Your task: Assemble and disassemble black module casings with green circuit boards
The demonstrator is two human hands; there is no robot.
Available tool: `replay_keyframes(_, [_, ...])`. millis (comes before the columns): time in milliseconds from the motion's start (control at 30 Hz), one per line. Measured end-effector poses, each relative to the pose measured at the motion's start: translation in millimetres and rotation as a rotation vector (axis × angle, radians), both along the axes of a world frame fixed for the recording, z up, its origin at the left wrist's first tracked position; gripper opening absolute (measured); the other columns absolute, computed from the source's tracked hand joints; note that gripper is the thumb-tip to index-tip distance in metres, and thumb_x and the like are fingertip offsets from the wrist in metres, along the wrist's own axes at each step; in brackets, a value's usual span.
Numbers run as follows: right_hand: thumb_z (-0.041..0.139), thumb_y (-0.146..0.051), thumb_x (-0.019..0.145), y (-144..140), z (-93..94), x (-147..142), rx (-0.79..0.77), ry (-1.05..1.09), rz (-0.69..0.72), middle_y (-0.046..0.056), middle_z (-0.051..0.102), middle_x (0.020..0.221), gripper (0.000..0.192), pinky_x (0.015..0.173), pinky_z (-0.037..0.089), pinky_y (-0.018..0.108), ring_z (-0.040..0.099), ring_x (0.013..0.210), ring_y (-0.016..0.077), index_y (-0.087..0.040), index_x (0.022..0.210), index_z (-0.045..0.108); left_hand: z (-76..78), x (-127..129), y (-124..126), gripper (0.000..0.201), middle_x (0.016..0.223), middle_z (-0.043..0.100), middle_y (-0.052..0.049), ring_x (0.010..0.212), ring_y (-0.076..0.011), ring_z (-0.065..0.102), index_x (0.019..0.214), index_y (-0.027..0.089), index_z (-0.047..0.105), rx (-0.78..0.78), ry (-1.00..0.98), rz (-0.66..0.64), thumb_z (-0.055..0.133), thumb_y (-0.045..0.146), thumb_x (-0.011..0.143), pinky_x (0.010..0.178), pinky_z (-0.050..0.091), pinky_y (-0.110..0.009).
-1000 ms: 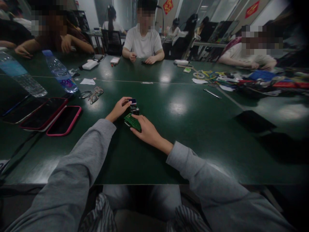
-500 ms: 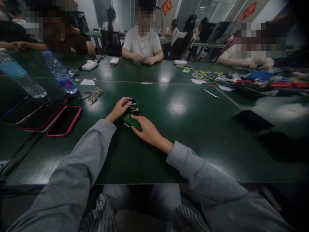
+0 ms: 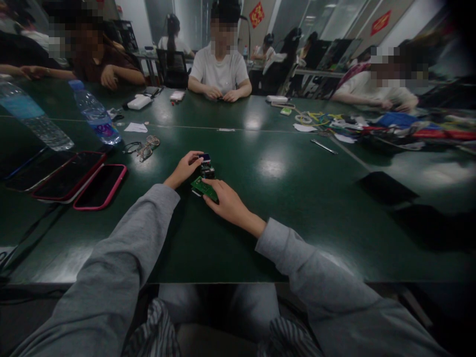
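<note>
Here's the green circuit board (image 3: 203, 185), lying aslant! Just beyond it, a dark, chunky module (image 3: 208, 172); farther past the board, a small dark-blue, pale-edged screen (image 3: 205, 157).

Tabletop (image 3: 230, 248) smooth, glossy; sleeves (image 3: 122, 243) matt cloth; bottles (image 3: 94, 113) plastic.

The glossy dark green tabletop (image 3: 297, 223) bears two plastic bottles (image 3: 97, 119), a pink-edged phone (image 3: 99, 187) and eyeglasses (image 3: 144, 151) on the left. On the right, a slim metal rod (image 3: 324, 147) lies near tangled cables (image 3: 394, 121).
</note>
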State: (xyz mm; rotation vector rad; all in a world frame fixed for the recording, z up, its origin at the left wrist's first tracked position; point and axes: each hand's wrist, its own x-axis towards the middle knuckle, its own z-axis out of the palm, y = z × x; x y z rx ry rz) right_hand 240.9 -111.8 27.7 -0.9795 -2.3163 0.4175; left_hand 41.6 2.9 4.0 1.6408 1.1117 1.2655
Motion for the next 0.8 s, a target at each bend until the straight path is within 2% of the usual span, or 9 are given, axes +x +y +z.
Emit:
replay_keyframes(400, [0.053, -0.026, 0.093, -0.9, 0.6, 0.0, -0.003, 0.004, 0.009, 0.012, 0.060, 0.126, 0.046, 0.100, 0.048, 0.047, 0.057, 0.115, 0.0251, -0.019, 0.138, 0.046, -2.7, -0.7, 1.2, 0.034, 0.109, 0.068, -0.008, 0.104, -0.0197, 0.063, 0.113, 0.019, 0.060, 0.000, 0.006, 0.010, 0.062, 0.038, 0.086, 0.099, 0.048, -0.042])
replay_keyframes(800, [0.055, -0.027, 0.093, -4.4, 1.9, -1.6, 0.006, 0.009, 0.044, 0.012, 0.061, 0.121, 0.044, 0.094, 0.050, 0.044, 0.058, 0.107, 0.0240, -0.018, 0.136, 0.048, -2.4, -1.6, 1.6, 0.034, 0.111, 0.068, -0.009, 0.106, -0.0210, 0.063, 0.114, 0.018, 0.060, 0.005, 0.027, 0.017, 0.062, 0.037, 0.086, 0.101, 0.047, -0.043])
